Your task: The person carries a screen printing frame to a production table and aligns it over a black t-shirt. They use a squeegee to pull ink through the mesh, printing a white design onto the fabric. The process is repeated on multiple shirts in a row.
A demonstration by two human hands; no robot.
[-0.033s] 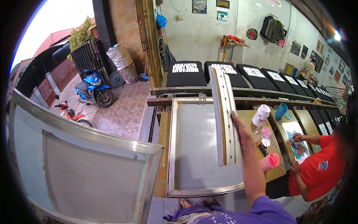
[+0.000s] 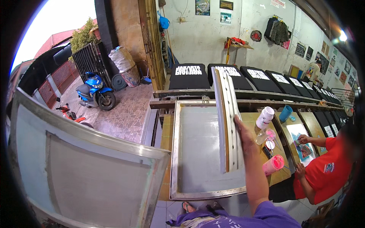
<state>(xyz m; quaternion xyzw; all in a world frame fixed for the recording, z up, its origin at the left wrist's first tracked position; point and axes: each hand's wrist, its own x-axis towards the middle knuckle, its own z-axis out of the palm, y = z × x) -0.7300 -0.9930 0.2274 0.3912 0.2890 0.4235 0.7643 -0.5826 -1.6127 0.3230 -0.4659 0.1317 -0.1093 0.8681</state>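
Observation:
My right hand [image 2: 246,133] grips a long squeegee [image 2: 227,121] by its pale, riveted holder. It stands nearly upright, with a brown strip and a grey face along its left side. Beyond and below it, a metal-framed printing screen [image 2: 197,152] lies on the wooden table. A second framed screen [image 2: 95,171] is raised and tilted close at the left, its near parts cut off by the picture's edge. My left hand is not visible.
On the table at right are a pink ink tub [image 2: 273,165], a white bottle [image 2: 265,117] and a blue cup [image 2: 286,113]. A person in a red shirt [image 2: 332,167] works beside them. Black printed shirts [image 2: 189,76] line the far rail; a blue scooter [image 2: 95,90] stands outside.
The raised screen at the left has shifted slightly rightward. The squeegee's lower end has dropped a little, with my right hand still around it.

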